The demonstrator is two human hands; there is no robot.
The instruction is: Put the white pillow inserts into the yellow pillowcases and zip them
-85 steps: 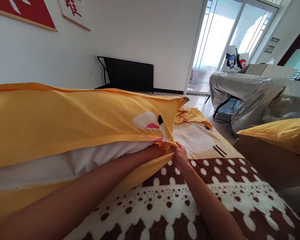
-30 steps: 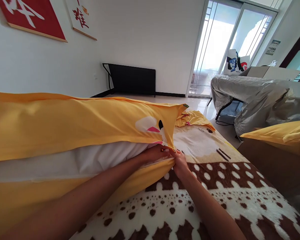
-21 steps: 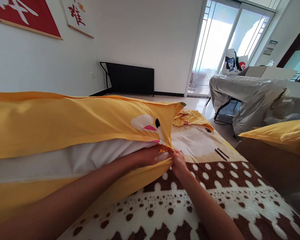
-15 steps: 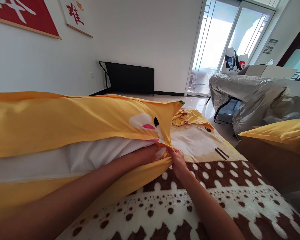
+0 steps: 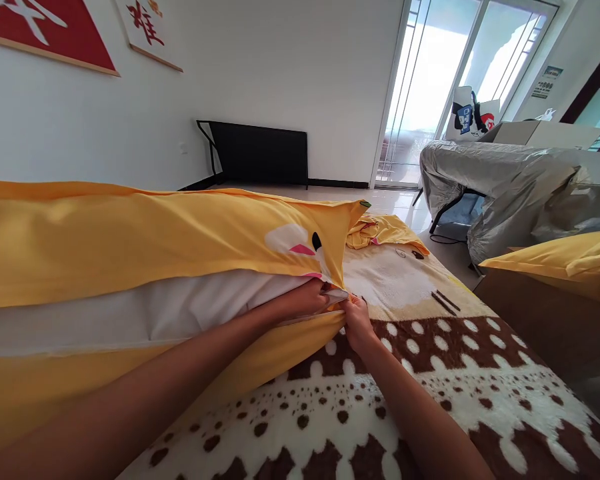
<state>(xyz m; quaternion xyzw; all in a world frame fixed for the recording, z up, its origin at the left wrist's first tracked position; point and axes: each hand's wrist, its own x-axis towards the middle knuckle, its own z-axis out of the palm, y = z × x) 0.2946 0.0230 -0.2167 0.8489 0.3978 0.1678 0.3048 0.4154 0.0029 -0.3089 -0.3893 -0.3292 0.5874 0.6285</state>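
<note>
A long yellow cover with a cartoon print lies open along its near side, and a white inner cushion shows in the gap. My left hand reaches into the right end of this opening, closed on the white inner cushion near its corner; its fingertips are partly hidden by fabric. Right beside it, my right hand pinches the edge of the yellow cover at the end of the opening. Both hands are almost touching.
Beneath lies a brown and cream patterned blanket. Crumpled yellow cloth rests on its far edge. More yellow fabric is at the right. Behind stand a plastic-covered piece of furniture, a black panel and a glass door.
My left hand has drawn back slightly, so more of it shows, and the white corner has shifted toward my right hand. My right hand keeps its pinch. The view has tilted a little.
</note>
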